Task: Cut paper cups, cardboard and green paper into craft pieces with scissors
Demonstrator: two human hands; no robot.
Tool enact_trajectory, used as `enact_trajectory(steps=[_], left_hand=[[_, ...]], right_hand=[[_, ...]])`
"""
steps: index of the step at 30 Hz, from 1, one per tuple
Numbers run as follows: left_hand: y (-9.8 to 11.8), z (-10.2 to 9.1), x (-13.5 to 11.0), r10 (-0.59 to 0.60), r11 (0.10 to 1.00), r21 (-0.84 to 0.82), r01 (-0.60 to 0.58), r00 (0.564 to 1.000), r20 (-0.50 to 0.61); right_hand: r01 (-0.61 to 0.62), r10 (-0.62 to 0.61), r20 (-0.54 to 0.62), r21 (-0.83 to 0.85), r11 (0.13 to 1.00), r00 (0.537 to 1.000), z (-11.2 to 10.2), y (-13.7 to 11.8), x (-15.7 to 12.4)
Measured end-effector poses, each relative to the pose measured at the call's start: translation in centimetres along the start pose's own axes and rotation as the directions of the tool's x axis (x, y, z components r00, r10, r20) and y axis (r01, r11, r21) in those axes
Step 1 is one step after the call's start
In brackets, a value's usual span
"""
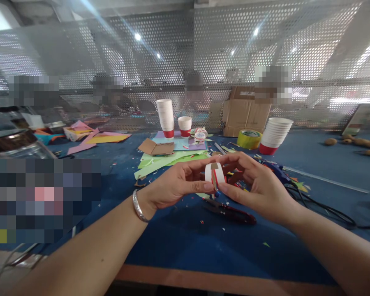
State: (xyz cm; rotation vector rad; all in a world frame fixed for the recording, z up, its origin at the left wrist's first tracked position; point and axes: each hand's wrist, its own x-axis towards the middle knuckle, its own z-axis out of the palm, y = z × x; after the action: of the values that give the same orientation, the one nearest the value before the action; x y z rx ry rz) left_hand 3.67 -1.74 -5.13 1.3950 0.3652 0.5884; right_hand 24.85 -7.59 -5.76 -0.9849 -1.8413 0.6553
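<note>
Over the middle of the table, my left hand [185, 179] and my right hand [259, 189] both hold a small white paper ring [209, 172], which looks like a piece of a paper cup. On its outside are a brown cardboard piece and a red stripe. My left thumb presses its lower left, and my right thumb its lower right. The fingers behind it are partly hidden. Below my hands, dark-red-handled snips [231, 211] lie on the blue table [179, 246]. Colored bits behind my right fingers are too covered to make out.
Stacked paper cups [165, 117] stand at the back, with another cup stack [276, 133] at right beside a yellow tape roll [249, 139]. Green paper [172, 160] and folded cardboard [156, 147] lie behind my hands. A black cable [323, 207] runs at right. A cardboard box [245, 115] stands behind.
</note>
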Motion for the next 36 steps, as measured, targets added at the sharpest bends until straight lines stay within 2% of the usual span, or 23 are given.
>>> enact_trajectory(steps=[9,16,18,22,25,30,36], left_hand=[[-0.4,-0.1,0.0,0.065,0.995,0.074,-0.063,0.997,-0.034],[-0.7,-0.1,0.0,0.094,0.995,0.041,-0.093,0.995,-0.031],[-0.8,0.2,0.1,0.11,0.994,0.027,-0.108,0.992,-0.059],[-1.1,1.1,0.3,0.134,0.991,0.013,-0.134,0.974,-0.18],[-1.4,1.5,0.4,0.183,0.983,0.034,-0.18,0.96,-0.21],[-1.9,1.5,0.3,0.235,0.968,0.153,-0.201,0.94,-0.247],[-2.0,1.9,-0.1,0.256,0.915,0.385,-0.125,0.915,-0.312]], right_hand=[[0.04,-0.041,-0.033,-0.044,0.998,0.999,0.2,0.1,-0.2],[0.077,-0.081,-0.073,-0.055,0.995,0.994,0.4,-0.1,-0.3],[0.077,-0.081,-0.071,-0.068,0.995,0.994,0.4,0.0,-0.4],[0.061,-0.066,-0.059,-0.078,0.995,0.996,0.3,0.1,-0.4],[0.068,-0.073,-0.064,-0.085,0.994,0.995,0.4,0.3,-0.2],[0.084,-0.092,-0.07,-0.111,0.99,0.993,0.5,0.4,0.0],[0.101,-0.112,-0.068,-0.152,0.983,0.991,0.5,0.6,-0.2]])
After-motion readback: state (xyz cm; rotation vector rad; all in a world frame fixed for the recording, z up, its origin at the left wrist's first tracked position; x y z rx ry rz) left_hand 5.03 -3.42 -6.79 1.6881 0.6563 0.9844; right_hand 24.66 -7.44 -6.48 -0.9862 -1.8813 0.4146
